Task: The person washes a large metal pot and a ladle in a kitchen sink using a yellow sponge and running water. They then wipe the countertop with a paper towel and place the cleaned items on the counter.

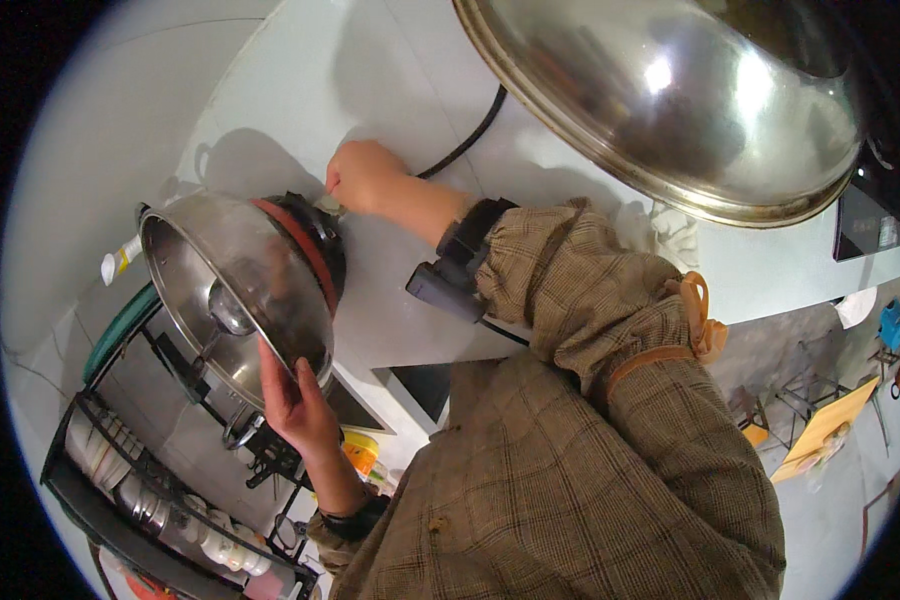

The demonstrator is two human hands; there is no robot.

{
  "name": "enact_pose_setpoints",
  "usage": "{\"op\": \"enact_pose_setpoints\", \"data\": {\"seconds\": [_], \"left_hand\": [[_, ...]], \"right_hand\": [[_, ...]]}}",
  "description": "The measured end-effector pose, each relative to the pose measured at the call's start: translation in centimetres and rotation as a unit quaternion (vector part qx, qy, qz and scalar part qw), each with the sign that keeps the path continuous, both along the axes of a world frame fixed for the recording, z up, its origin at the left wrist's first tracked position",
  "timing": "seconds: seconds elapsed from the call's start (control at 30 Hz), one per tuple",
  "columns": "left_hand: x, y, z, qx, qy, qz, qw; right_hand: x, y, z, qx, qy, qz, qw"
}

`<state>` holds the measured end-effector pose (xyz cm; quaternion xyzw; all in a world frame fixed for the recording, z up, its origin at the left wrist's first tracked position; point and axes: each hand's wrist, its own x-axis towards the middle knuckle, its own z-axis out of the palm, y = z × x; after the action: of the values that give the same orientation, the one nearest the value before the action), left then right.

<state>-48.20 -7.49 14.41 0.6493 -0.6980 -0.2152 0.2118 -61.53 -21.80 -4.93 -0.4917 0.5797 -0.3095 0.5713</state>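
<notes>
My left hand (296, 405) grips the rim of a stainless steel pot (270, 255), one part of the hand inside the rim and one outside. The tilted-looking pot stands at or over a black base with a red band (304, 244). A metal ladle (231, 307) lies inside the pot. My right hand (364, 176) is curled, knuckles up, above the pale counter beside the black base. A small pale thing (330, 204) shows just below its fingers; whether the hand holds it cannot be told. A black strap with a dark device (442, 292) is on the right wrist.
A large domed metal lid or wok (667, 112) fills the upper right. A black cable (469, 142) crosses the counter. A black dish rack (172, 495) with bowls stands lower left. A whitish cloth (675, 236) and a dark glass panel (866, 221) lie to the right.
</notes>
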Motion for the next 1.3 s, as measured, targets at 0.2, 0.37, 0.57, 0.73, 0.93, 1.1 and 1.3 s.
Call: {"op": "enact_pose_setpoints", "data": {"seconds": [0.2, 0.37, 0.57, 0.73, 0.93, 1.1, 1.3], "left_hand": [[-0.2, -0.1, 0.1, 0.001, 0.009, -0.007, 1.0], [0.2, 0.0, 0.0, 0.005, 0.027, -0.005, 1.0], [0.6, 0.0, -0.1, 0.003, 0.01, 0.016, 1.0], [1.4, 0.5, 0.0, -0.017, -0.022, -0.018, 0.999], [2.7, 1.5, 0.1, -0.02, -0.024, -0.035, 0.999], [2.7, 1.6, 0.1, -0.022, -0.014, -0.051, 0.998], [2.1, 1.4, 0.3, 0.019, 0.004, -0.011, 1.0]], "right_hand": [[0.3, 0.3, 0.7, 0.022, 0.007, -0.04, 0.999], [0.0, -0.3, 1.1, 0.056, -0.004, -0.029, 0.998], [-1.2, 0.1, 2.0, 0.032, 0.002, 0.033, 0.999], [-0.7, 0.2, 2.0, 0.035, -0.013, -0.019, 0.999], [-0.1, 0.0, 1.4, 0.038, -0.001, -0.045, 0.998], [-0.1, -0.1, 1.2, 0.039, 0.002, -0.039, 0.998], [0.1, 0.9, 0.5, -0.033, 0.044, -0.061, 0.997]]}}
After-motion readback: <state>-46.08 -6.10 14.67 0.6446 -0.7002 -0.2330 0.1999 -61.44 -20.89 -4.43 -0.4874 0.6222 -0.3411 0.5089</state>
